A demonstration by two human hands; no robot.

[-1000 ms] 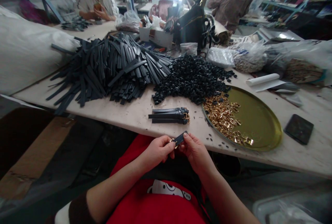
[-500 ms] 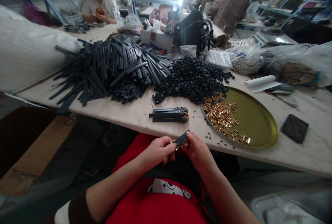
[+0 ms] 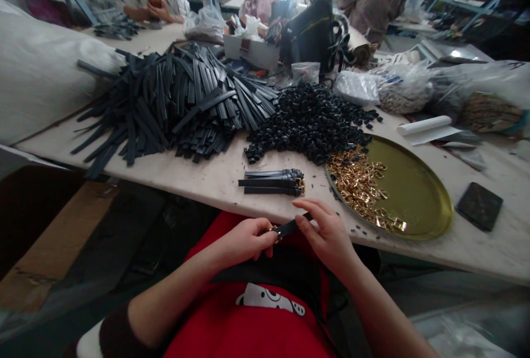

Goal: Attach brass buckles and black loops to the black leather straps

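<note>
Left hand (image 3: 256,235) pinching 1 flat, dark strap (image 3: 289,227) by its gold buckle (image 3: 277,235); my right hand (image 3: 327,232) touches it, grip unclear.

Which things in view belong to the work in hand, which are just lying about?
Likely the work:
held strap
row of straps
long dark strips
small black loops
gold metal pieces
round tray

Likely just lying about:
black bag
rolled white paper
dark flat slab

Head-worn view, facing forward and down, worktable (image 3: 207,180) near
</note>
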